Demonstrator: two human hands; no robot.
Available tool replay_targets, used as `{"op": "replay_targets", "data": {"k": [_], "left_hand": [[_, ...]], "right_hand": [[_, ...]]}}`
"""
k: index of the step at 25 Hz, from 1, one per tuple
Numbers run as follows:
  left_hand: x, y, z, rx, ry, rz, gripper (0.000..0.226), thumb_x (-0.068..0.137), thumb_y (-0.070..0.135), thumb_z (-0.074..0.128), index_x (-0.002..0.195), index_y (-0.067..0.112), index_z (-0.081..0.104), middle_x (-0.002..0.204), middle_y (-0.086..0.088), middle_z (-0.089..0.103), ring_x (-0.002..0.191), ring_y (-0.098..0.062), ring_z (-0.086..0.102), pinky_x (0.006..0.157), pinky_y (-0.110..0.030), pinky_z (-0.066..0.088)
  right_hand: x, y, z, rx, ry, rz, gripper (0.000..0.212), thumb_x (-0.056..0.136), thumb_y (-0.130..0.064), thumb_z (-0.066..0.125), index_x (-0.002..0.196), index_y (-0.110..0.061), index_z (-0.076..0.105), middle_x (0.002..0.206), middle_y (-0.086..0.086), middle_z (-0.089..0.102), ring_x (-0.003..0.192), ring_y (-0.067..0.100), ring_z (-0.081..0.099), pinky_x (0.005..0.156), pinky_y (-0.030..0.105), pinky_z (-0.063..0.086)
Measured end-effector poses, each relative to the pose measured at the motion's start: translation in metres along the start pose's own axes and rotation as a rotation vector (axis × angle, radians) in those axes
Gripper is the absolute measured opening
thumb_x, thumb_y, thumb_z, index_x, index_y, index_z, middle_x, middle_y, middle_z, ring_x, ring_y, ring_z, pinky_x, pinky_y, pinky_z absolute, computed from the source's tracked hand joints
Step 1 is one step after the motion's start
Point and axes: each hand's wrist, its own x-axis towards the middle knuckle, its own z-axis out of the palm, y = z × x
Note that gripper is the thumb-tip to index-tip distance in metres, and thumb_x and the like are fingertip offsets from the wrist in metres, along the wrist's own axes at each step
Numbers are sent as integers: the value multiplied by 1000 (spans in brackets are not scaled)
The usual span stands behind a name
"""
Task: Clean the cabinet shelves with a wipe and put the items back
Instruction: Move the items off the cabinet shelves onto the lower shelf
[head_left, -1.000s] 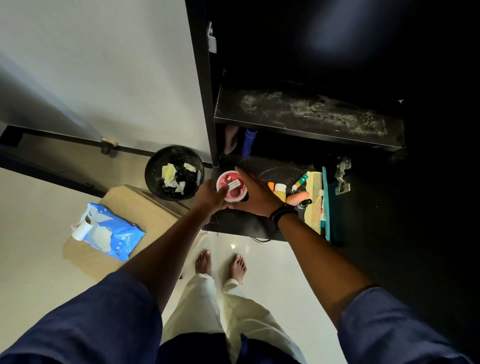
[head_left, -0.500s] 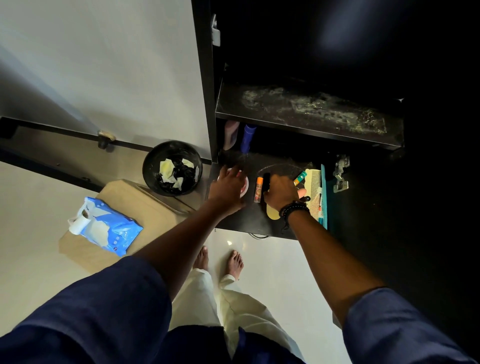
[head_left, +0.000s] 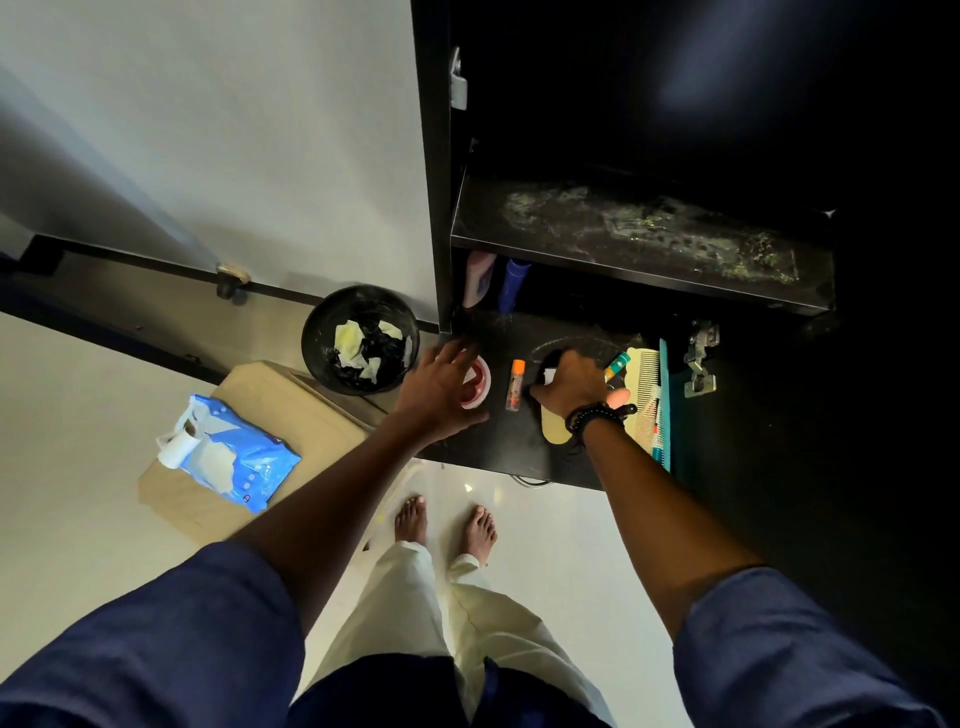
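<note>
My left hand (head_left: 441, 389) is spread, fingers apart, over a round red tub (head_left: 480, 387) that stands at the left of the lower cabinet shelf (head_left: 498, 441). My right hand (head_left: 576, 382), with a bead bracelet on its wrist, curls over a small dark container with a white label (head_left: 549, 371) in the middle of that shelf. An orange tube (head_left: 515, 384) lies between the two hands. A yellow oval item (head_left: 553, 434) shows under my right wrist. The upper shelf (head_left: 649, 234) is bare and streaked with pale dust.
A cream comb (head_left: 644, 379) and a teal comb (head_left: 664, 410) lie at the shelf's right. Pink (head_left: 478, 280) and blue (head_left: 514, 286) bottles stand at the back. A black bin (head_left: 361, 338) holds used wipes. A blue wipes pack (head_left: 234, 457) rests on a beige stool (head_left: 301, 405).
Both hands held the red tub a second ago. The tub now stands on the lower shelf, my left hand has opened above it, and my right hand has moved right onto the dark container.
</note>
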Motion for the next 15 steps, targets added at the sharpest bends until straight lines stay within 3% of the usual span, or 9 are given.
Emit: {"op": "replay_targets", "data": {"k": [5, 9, 12, 15], "left_hand": [[5, 4, -3, -14, 129, 74, 87, 75, 56, 68, 147, 23, 31, 153, 0, 31, 144, -25, 20, 115, -43, 22], [11, 15, -13, -152, 152, 163, 84, 77, 52, 70, 146, 22, 34, 150, -1, 38, 141, -22, 28, 114, -34, 22], [15, 24, -25, -255, 229, 178, 60, 83, 35, 70, 137, 21, 49, 136, -3, 55, 122, -21, 52, 100, -32, 42], [20, 25, -34, -202, 278, 148, 37, 88, 22, 64, 125, 17, 61, 120, -6, 65, 105, -26, 62, 84, -34, 49]], "right_hand": [[10, -8, -18, 184, 80, 70, 48, 74, -32, 77, 107, -2, 61, 114, 16, 62, 110, 32, 56, 89, 37, 46], [29, -11, -33, 725, 131, 265, 40, 65, -35, 80, 90, -7, 70, 92, 10, 70, 92, 27, 68, 82, 36, 57], [30, -17, -36, 1167, -99, 357, 14, 83, -17, 71, 88, -4, 69, 91, 8, 68, 86, 17, 67, 67, 22, 59], [23, -21, -27, 1342, -292, 402, 7, 90, -12, 62, 87, -6, 64, 91, 7, 66, 84, 13, 64, 69, 20, 58]]}}
